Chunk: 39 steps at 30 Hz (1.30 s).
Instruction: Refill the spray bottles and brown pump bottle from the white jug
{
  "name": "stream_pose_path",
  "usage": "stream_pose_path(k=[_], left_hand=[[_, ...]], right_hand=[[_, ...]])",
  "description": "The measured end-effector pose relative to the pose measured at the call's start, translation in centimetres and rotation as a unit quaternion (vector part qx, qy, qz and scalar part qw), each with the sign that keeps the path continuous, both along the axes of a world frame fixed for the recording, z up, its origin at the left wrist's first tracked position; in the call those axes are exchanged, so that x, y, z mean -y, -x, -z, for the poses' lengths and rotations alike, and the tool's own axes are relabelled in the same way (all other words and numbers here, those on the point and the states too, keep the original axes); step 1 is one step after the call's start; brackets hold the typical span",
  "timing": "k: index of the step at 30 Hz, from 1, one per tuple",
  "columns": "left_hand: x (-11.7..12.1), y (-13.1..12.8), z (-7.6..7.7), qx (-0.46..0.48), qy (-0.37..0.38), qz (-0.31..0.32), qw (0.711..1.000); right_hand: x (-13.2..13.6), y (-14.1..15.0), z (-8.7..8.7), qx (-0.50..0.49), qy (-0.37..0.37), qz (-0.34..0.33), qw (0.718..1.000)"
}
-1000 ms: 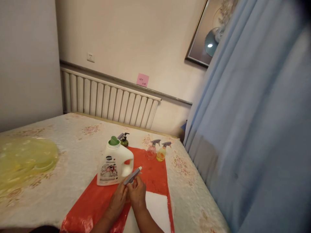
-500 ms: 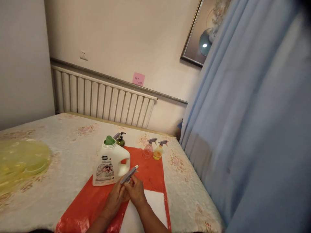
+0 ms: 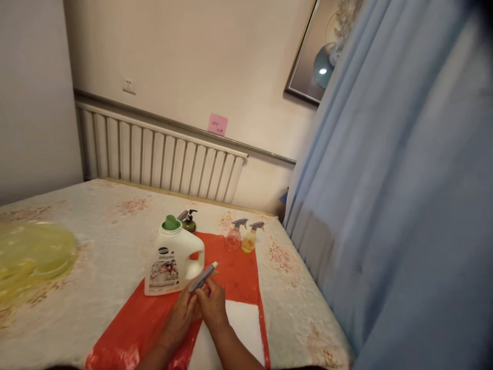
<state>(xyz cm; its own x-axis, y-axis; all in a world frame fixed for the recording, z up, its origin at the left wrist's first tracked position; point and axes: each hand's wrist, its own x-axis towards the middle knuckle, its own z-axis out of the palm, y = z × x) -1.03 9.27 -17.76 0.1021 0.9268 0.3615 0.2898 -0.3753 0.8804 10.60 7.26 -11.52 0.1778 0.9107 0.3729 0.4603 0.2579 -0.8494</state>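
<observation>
A spray bottle with a grey trigger head [image 3: 201, 278] is between my hands, its pale nozzle tip pointing up and to the right. My left hand [image 3: 183, 311] wraps the bottle's body, which is mostly hidden by the fingers. Just under the spray head, the fingers of my right hand [image 3: 213, 304] are closed at the neck. Right behind them stands a large white detergent jug [image 3: 162, 267] with a side handle and a green piece [image 3: 171, 223] in its mouth. Red plastic sheeting [image 3: 231, 277] and a white sheet [image 3: 246, 321] lie beneath the hands.
Beyond the jug are a pink spray bottle [image 3: 233, 238], a yellow spray bottle [image 3: 249, 240] and a dark green pump bottle [image 3: 189, 222]. A translucent yellow object [image 3: 34, 252] lies at left on the floral cloth [image 3: 111, 241]. A blue curtain [image 3: 393, 185] hangs at right.
The view has shifted slightly, so everything sits a little further left. Both hands keep hold of the spray bottle, with the right fingers slightly moved at its neck.
</observation>
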Motion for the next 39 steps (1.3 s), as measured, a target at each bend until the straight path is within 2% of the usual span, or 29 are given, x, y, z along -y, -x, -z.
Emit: stream_pose_path(k=[11,15,17,24,29,34,39], left_hand=[[-0.4,0.1,0.7,-0.021,-0.007,-0.002,1.0],[-0.3,0.8,0.4,-0.041,0.006,0.033,0.999],[-0.1,1.5,0.6,-0.052,0.015,0.027,0.998],[0.6,5.9,2.4,-0.103,-0.012,-0.067,0.992],[-0.2,9.8,3.7,-0.213,-0.025,-0.151,0.965],[-0.6,11.7,5.0,-0.267,-0.018,-0.157,0.951],[-0.2,12.4,5.3,-0.311,-0.038,-0.118,0.942]], right_hand=[[0.1,0.5,0.6,0.011,-0.003,0.03,0.999],[0.2,0.3,0.2,0.017,0.01,0.022,1.0],[0.3,0.2,-0.2,0.024,0.016,0.018,0.999],[0.4,0.0,-1.1,0.044,0.026,0.025,0.998],[-0.2,-0.6,-0.7,0.032,0.021,0.036,0.999],[-1.2,-2.4,-0.6,-0.005,0.024,0.069,0.997],[-2.1,-5.7,-1.7,-0.029,0.012,0.114,0.993]])
